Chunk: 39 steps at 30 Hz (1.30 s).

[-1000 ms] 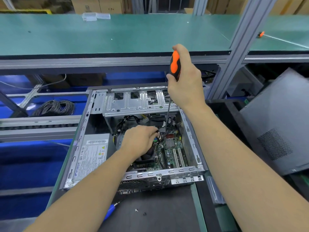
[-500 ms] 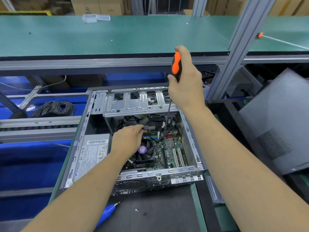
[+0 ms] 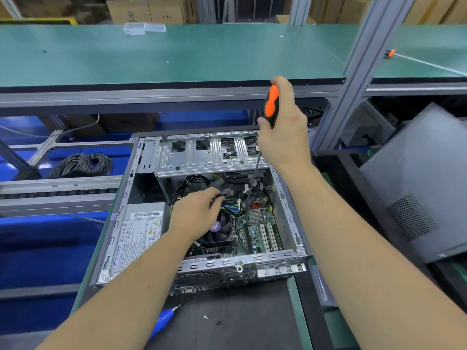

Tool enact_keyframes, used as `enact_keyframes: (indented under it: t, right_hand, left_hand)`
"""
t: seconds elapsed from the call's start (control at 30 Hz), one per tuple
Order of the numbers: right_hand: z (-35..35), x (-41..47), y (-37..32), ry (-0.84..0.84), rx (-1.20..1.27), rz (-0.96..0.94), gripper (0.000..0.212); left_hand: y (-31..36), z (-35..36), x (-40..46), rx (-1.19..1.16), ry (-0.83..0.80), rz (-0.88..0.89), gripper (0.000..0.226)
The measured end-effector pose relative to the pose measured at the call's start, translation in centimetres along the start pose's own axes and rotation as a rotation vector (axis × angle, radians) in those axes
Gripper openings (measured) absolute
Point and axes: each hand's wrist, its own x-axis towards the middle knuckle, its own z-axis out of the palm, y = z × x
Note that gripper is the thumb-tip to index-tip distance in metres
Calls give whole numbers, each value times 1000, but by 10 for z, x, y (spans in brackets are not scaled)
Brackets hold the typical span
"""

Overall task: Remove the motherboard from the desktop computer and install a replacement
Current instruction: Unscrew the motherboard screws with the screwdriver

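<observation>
The desktop computer (image 3: 202, 210) lies on its side at the centre of the frame, its open side up, which exposes the motherboard (image 3: 257, 223) still seated in the lower right of the case. The right hand (image 3: 283, 132) wraps its fingers round the orange-and-black handle of a screwdriver (image 3: 271, 104), held nearly upright so the long shaft reaches past the drive cage (image 3: 207, 155) down toward the board; the tip is lost among the cables, so whether it sits on a screw cannot be told. The left hand (image 3: 197, 215) reaches in over the CPU fan (image 3: 219, 231) and pinches a dark cable connector (image 3: 225, 192), probably to keep wiring clear of the tool. The grey side panel (image 3: 417, 188) leans at right, out of the way.
</observation>
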Motion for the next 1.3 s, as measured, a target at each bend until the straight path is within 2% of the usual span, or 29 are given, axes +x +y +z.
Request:
enact_keyframes:
  t: [0.37,0.5,0.57,0.63,0.7,0.8,0.83,0.9,1.0,1.07,1.13,1.17,1.23,1.3]
  right_hand:
    - [-2,-2,2,5,3,-8,67]
    - [-3,-3,0,-82,11,-96,65]
    - [-3,-1,-4,-160,17,-160,57]
    - [-4,3,-10,-126,-9,-205,38]
    - [-4,9,-15,-16,-126,-206,34]
    - [-9,23,-25,18,-583,-194,45]
    - [-13,28,-30,-17,-702,-209,43]
    - [-19,41,-39,-170,-774,-261,39]
    - [-23,54,-49,-503,-660,-352,34]
    - [-27,55,-55,-658,-570,-389,25]
    - [-30,55,-61,-791,-478,-399,11]
    - [-32,55,-63,-847,-447,-391,6]
    - [-36,55,-68,-914,-476,-355,17]
    - [-36,55,-70,-859,-621,-272,27]
  left_hand:
    - [-4,6,2,52,16,19,25]
    - [-5,6,2,24,16,15,24]
    - [-4,6,1,-9,10,8,22]
    - [-4,5,1,-47,-5,7,21]
    - [-2,4,-1,-79,-13,8,20]
    - [0,3,-2,-73,-60,13,17]
    - [1,3,-1,-68,-81,8,17]
    - [3,1,2,-72,-129,1,16]
    - [19,-3,8,-75,-292,36,21]
    - [33,-4,12,31,-431,87,27]
    - [39,-7,11,79,-496,73,28]
    - [38,-7,8,80,-506,52,26]
    - [31,-4,-2,122,-537,-4,15]
    - [25,-1,-13,154,-594,-79,16]
